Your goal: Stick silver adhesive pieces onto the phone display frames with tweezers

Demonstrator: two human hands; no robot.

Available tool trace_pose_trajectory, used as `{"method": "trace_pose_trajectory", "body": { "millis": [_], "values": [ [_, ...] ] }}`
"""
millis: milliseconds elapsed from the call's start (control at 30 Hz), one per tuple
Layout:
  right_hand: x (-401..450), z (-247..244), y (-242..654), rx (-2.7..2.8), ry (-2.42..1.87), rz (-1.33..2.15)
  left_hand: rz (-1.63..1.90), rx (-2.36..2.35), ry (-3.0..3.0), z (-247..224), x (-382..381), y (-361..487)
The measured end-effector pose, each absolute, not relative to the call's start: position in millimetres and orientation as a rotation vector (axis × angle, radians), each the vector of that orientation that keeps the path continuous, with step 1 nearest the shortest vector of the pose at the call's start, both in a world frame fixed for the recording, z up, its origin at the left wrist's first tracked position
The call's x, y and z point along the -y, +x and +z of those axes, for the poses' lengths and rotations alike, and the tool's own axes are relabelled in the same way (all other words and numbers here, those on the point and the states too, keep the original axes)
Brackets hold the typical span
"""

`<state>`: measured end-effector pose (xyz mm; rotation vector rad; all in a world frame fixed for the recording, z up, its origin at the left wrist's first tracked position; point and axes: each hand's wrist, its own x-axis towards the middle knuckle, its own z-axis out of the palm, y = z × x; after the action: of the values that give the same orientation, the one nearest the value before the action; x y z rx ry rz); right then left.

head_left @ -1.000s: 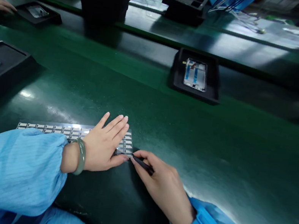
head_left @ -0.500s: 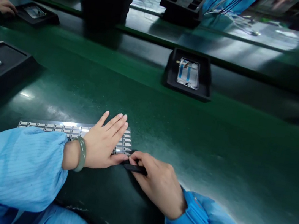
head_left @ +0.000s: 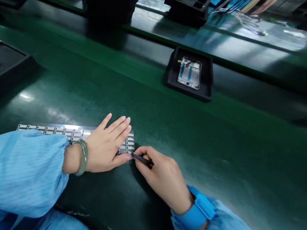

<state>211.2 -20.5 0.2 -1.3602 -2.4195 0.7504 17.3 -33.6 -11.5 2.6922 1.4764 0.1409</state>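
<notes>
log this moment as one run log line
left hand: flat on label sheet | right hand: grips dark tool at sheet's right end | tray: phone frame inside

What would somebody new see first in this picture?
Probably the left hand, spread flat on a sheet of small pale pieces, with a green bangle round its wrist. Just right of it, the right hand pinches a thin black tool at the sheet's edge. Farther back, a silvery frame shines in a black tray.
</notes>
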Motion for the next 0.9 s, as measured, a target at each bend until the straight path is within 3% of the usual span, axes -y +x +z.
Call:
{"method": "trace_pose_trajectory", "body": {
  "millis": [567, 900],
  "values": [
    [24, -3, 212, 2.425, -1.336, 0.694, 0.224, -1.573, 2.492, -7, 33, 24],
    [19, -1, 221, 2.098, -1.315, 0.906, 0.23, -1.55, 2.515, -9, 33, 22]
  ]
}}
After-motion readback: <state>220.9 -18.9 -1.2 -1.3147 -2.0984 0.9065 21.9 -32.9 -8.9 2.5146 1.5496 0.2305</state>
